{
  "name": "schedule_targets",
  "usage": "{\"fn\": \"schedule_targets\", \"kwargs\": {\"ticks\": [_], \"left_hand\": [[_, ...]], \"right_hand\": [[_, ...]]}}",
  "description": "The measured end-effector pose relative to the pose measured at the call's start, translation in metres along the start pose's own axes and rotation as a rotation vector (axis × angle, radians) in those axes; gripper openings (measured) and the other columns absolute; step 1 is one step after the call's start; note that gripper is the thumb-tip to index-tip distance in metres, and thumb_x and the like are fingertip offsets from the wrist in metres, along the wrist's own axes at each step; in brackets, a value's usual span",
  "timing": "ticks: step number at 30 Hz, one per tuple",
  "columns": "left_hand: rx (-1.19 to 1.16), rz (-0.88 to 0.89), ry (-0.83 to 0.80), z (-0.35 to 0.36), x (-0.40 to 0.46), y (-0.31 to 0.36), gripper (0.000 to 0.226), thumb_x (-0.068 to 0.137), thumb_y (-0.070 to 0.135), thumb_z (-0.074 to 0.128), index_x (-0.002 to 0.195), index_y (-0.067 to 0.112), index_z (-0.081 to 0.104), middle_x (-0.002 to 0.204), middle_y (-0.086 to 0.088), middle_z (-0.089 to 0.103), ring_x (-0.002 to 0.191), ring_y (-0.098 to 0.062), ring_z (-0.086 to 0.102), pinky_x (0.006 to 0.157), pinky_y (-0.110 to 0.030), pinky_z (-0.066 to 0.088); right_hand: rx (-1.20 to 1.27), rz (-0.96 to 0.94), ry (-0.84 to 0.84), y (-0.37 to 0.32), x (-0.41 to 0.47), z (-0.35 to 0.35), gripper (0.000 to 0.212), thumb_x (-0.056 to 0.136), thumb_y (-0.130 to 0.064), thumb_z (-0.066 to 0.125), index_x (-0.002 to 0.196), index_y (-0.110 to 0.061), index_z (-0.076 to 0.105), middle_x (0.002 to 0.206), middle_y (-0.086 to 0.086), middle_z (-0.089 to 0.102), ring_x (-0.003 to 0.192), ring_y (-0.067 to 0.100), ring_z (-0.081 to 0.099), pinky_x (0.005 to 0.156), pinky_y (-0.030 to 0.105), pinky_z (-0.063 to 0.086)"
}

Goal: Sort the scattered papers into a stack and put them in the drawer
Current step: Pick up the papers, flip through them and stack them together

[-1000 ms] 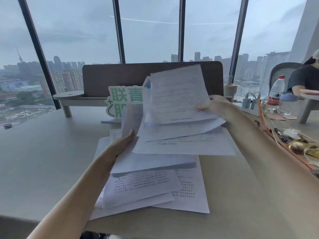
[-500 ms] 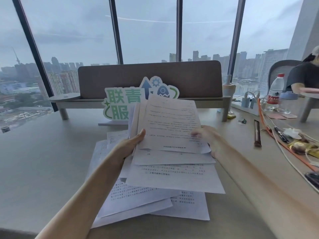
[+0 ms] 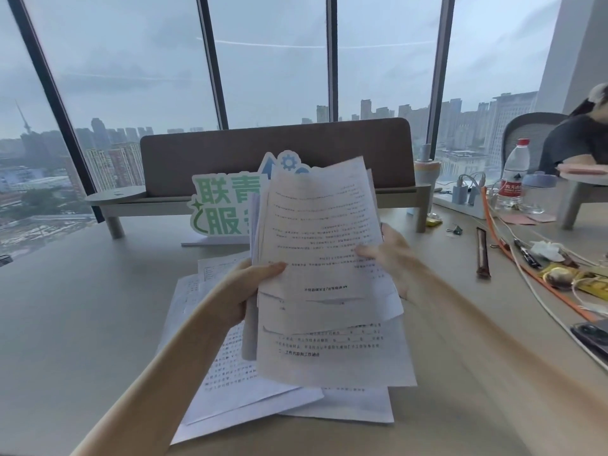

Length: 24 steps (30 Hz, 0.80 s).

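Raised and tilted more upright since earlier: sheaf of papers [image 3: 316, 258], gripped at both edges by left hand [image 3: 237, 291] and right hand [image 3: 391, 258] above loose sheets [image 3: 230, 390] on tabletop [image 3: 82, 324].

Held sheets [image 3: 320, 258] above desk papers [image 3: 237, 383] — sign [image 3: 223, 209] behind.

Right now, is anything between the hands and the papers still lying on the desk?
Yes. Both the left hand and right hand grip a raised bundle of white printed sheets, which hangs over the loose white papers.
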<state>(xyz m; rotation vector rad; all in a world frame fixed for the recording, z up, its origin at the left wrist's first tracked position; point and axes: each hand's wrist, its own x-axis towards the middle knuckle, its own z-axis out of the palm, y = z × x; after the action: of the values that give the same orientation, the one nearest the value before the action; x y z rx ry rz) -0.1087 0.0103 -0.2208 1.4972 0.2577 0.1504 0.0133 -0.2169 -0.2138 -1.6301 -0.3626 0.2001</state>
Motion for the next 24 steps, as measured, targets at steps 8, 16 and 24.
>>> {"fn": "schedule_targets", "kwargs": {"ticks": [8,16,24], "left_hand": [[-0.003,0.334,0.094,0.024,0.000,0.031,0.019,0.096,0.009,0.061,0.112,0.015,0.067,0.106,-0.011,0.075,0.097,-0.033,0.072,0.083,-0.052,0.058],[0.000,0.484,0.135,0.032,0.003,0.016,0.021,0.097,0.007,0.059,0.113,0.018,0.068,0.110,-0.007,0.074,0.104,-0.030,0.070,0.091,-0.055,0.055],[-0.126,0.429,0.093,0.032,-0.003,0.007,0.031,0.094,0.040,0.054,0.111,0.023,0.073,0.115,-0.008,0.074,0.108,-0.030,0.069,0.098,-0.057,0.051]], "right_hand": [[-0.109,-0.420,0.186,-0.044,-0.013,-0.012,0.035,0.091,-0.006,0.063,0.118,-0.029,0.056,0.115,-0.010,0.070,0.106,0.012,0.067,0.093,0.046,0.057],[-0.157,-0.588,0.254,-0.035,-0.023,-0.009,0.040,0.095,-0.005,0.058,0.130,-0.022,0.048,0.114,-0.026,0.065,0.104,-0.005,0.064,0.092,0.030,0.055],[-0.132,-0.538,0.237,-0.024,-0.031,-0.003,0.037,0.096,-0.012,0.060,0.128,-0.027,0.050,0.106,-0.033,0.067,0.097,-0.006,0.067,0.086,0.026,0.055]]}}
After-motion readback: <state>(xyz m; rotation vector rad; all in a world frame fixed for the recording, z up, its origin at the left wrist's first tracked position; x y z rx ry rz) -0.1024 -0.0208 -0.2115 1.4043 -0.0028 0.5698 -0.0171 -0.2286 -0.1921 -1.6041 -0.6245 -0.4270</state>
